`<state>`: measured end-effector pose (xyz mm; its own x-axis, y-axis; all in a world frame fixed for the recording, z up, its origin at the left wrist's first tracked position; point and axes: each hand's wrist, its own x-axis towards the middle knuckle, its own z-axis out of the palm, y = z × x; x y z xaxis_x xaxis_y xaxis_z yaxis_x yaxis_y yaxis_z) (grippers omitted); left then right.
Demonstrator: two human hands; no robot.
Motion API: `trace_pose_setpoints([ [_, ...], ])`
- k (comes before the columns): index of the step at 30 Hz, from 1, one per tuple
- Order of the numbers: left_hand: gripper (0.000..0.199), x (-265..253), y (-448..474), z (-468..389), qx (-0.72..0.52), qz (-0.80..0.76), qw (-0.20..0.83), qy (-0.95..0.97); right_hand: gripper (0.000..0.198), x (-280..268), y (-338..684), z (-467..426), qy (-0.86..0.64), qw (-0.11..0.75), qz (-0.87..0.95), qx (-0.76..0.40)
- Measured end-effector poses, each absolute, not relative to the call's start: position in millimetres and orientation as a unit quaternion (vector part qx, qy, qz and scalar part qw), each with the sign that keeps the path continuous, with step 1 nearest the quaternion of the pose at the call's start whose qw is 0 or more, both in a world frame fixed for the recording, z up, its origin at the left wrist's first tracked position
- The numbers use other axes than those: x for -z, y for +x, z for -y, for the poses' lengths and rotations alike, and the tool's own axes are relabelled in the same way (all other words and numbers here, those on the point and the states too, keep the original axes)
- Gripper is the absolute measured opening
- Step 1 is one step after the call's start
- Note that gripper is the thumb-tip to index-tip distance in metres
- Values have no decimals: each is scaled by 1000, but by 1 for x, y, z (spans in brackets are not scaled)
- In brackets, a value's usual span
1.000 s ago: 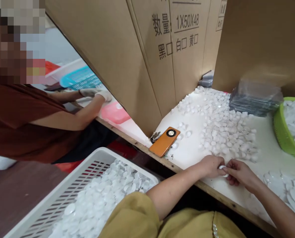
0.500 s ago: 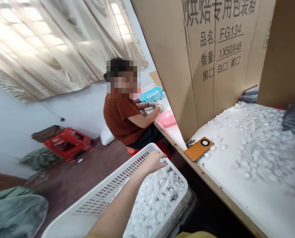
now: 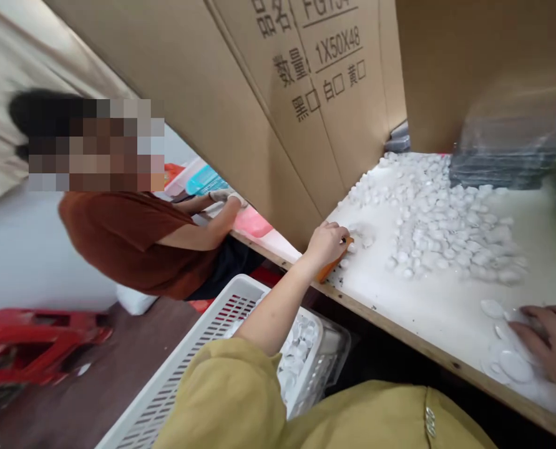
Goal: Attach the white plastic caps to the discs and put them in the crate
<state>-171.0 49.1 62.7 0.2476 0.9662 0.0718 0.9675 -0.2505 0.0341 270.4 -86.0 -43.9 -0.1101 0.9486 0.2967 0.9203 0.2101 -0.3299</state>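
Observation:
My left hand [image 3: 328,243] reaches across the basket to the table edge, fingers curled together over an orange phone [image 3: 330,269]. Its fingertips are hidden, so what they hold, if anything, does not show. Small white round pieces lie just beyond the phone. My right hand [image 3: 550,343], slightly blurred, is at the right edge with fingers stretched over a few flat white discs [image 3: 514,365] on the table. A larger spread of white pieces [image 3: 446,231] covers the middle of the white tabletop [image 3: 399,305].
A white slotted basket [image 3: 254,290] with white pieces stands below the table edge. A tall cardboard box [image 3: 278,125] screens the left side. Stacked clear plastic [image 3: 502,156] sits at the back. A co-worker in a brown shirt [image 3: 118,243] sits left, near a red stool [image 3: 43,343].
My left hand has moved from the basket up onto the phone at the table edge. My right hand has come into view. The view has swung right and closer to the table.

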Motion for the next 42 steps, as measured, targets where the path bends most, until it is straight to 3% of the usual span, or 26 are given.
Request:
trace_pose_setpoints([
  [5,26,-44,-157,-62,-65,563,11,-824,39,44,265,82,-631,155,759,37],
  [11,26,-41,-150,-63,-21,562,-16,-827,33,39,261,85,-627,196,753,23],
  [13,24,-48,-144,-49,54,560,-73,-824,31,38,259,84,-626,215,749,13],
  [16,25,-48,-121,-18,179,518,-245,-800,28,36,257,83,-630,245,737,5],
  [18,27,-37,-99,2,202,465,-322,-799,26,34,257,83,-637,249,730,-11],
  [22,24,-9,-59,20,153,394,-312,-851,26,16,254,88,-680,245,678,-131],
  [27,25,3,-47,13,113,405,-322,-848,34,-19,209,85,-683,335,546,-350],
  [31,25,3,-47,9,112,409,-335,-841,28,-23,154,64,-623,304,473,-544],
  [42,23,-3,-54,7,117,363,-353,-854,22,-5,127,37,-652,168,477,-564],
])
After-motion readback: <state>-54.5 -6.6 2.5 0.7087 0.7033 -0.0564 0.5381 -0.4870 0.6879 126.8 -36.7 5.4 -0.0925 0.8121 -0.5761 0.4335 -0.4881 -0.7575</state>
